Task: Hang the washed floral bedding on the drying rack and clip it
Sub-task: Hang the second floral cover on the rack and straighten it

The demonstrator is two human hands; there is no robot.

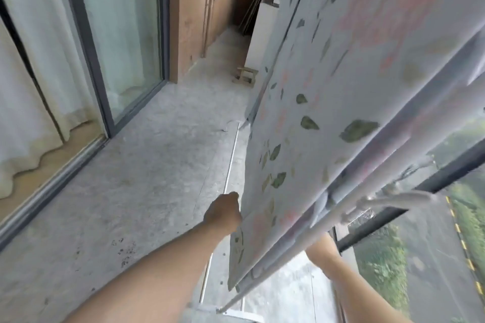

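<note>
I see the floral bedding (315, 86) draped over the drying rack (393, 196) on the right, hanging toward the balcony floor (131, 191). My left hand (224, 211) is clenched on its near edge. My right hand is hidden behind the cloth, so I cannot tell its grip.

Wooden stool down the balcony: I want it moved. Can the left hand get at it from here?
Probably not. The wooden stool stands well down the floor, beyond the left hand, which grips the floral bedding edge. The way looks free, but walking over seems needed.
</note>
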